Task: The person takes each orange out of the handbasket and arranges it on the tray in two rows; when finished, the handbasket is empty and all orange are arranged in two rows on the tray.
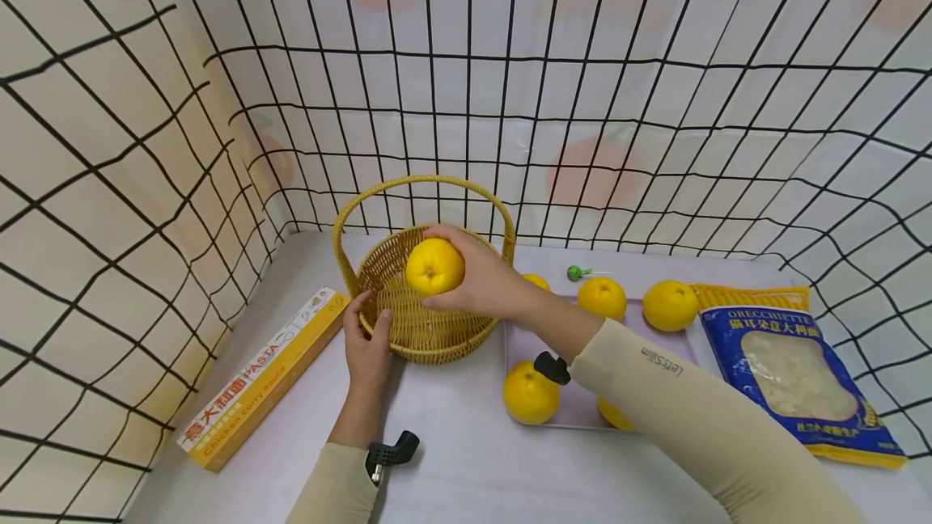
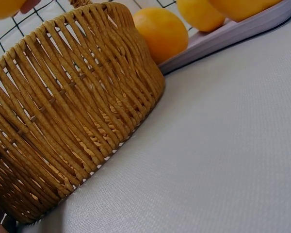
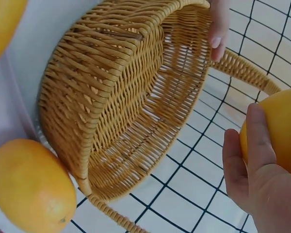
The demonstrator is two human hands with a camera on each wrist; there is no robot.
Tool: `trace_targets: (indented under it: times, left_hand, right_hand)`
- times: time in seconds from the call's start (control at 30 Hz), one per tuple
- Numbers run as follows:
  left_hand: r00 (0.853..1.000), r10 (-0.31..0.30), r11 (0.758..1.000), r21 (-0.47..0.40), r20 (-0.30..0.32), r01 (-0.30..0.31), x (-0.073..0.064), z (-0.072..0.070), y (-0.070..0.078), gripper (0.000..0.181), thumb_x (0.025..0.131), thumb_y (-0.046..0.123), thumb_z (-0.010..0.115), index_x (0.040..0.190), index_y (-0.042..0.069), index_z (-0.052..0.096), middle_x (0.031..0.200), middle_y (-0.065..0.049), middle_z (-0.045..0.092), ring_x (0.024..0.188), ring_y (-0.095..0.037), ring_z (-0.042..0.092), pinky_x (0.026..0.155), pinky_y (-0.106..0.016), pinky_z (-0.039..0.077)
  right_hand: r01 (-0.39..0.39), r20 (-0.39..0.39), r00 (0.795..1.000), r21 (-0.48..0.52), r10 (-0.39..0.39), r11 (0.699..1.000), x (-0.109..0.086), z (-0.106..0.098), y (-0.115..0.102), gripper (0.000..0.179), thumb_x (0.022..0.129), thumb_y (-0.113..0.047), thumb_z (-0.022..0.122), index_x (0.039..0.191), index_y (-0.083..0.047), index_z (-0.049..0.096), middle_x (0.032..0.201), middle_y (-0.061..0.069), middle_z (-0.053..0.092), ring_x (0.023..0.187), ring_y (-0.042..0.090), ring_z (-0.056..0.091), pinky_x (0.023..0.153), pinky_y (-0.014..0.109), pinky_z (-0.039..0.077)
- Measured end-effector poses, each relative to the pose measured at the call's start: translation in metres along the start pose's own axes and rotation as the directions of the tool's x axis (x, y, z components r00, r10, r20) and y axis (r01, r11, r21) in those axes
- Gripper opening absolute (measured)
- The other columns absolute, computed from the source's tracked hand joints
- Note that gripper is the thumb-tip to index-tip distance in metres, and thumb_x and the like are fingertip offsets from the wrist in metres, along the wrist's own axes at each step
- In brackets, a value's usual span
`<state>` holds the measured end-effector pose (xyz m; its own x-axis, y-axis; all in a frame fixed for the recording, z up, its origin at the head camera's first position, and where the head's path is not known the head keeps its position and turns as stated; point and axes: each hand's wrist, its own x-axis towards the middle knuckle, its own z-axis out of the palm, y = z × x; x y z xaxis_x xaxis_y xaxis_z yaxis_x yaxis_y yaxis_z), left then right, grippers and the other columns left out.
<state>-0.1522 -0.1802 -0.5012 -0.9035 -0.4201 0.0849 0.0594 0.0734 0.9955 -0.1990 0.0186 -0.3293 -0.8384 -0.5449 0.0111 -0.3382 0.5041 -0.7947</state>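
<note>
My right hand (image 1: 484,277) holds an orange (image 1: 434,267) above the wicker basket (image 1: 425,350), with thumb and fingers around its side. The right wrist view shows that orange (image 3: 281,128) at the right edge, apart from the basket (image 3: 106,92). At the basket's left side, my left hand (image 1: 367,346) grips the rim, with the thumb and fingers spread about it. Only a sliver of this hand shows at the lower left corner of the left wrist view. The basket stands upright with its handle (image 1: 422,179) raised, and no fruit shows inside.
A pale purple tray (image 1: 568,338) with several oranges (image 1: 531,393) lies right of the basket, partly hidden by my right arm. Beyond it are a blue orecchiette bag (image 1: 794,370) and a small green lollipop (image 1: 575,272). A pasta box (image 1: 265,378) lies left; black wire mesh (image 1: 466,87) surrounds the table.
</note>
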Motion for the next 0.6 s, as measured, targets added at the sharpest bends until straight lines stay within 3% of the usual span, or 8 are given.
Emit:
trace_targets:
  times: [0.07, 0.27, 0.6]
  left_hand:
    - [1.000, 0.016, 1.000, -0.003, -0.005, -0.016, 0.002, 0.000, -0.008, 0.047, 0.102, 0.023, 0.058, 0.147, 0.017, 0.045, 0.160, -0.007, 0.035, 0.152, -0.031, 0.031, 0.124, -0.056, 0.026]
    - [1.000, 0.016, 1.000, -0.013, -0.007, -0.016, 0.003, 0.001, -0.008, 0.048, 0.102, 0.023, 0.058, 0.147, 0.015, 0.045, 0.160, -0.008, 0.034, 0.151, -0.031, 0.031, 0.123, -0.055, 0.027]
    - [1.000, 0.008, 1.000, -0.029, -0.006, -0.008, 0.003, 0.002, -0.009, 0.048, 0.103, 0.019, 0.057, 0.149, 0.014, 0.043, 0.162, -0.008, 0.032, 0.153, -0.031, 0.029, 0.124, -0.053, 0.027]
  right_hand:
    - [-0.008, 0.002, 1.000, 0.000, 0.008, 1.000, -0.007, -0.003, 0.002, 0.092, 0.077, -0.027, 0.089, 0.153, -0.031, 0.038, 0.156, 0.000, 0.042, 0.130, 0.023, 0.053, 0.102, 0.047, 0.052]
    - [-0.029, 0.002, 1.000, -0.069, 0.030, 0.997, -0.024, -0.015, 0.010, 0.091, 0.079, -0.036, 0.087, 0.153, -0.036, 0.035, 0.149, 0.001, 0.048, 0.123, 0.024, 0.056, 0.097, 0.047, 0.054]
    - [-0.130, -0.032, 0.991, -0.143, 0.127, 0.981, -0.052, -0.039, 0.022, 0.090, 0.078, -0.046, 0.085, 0.153, -0.035, 0.037, 0.144, 0.004, 0.051, 0.117, 0.026, 0.058, 0.094, 0.046, 0.054]
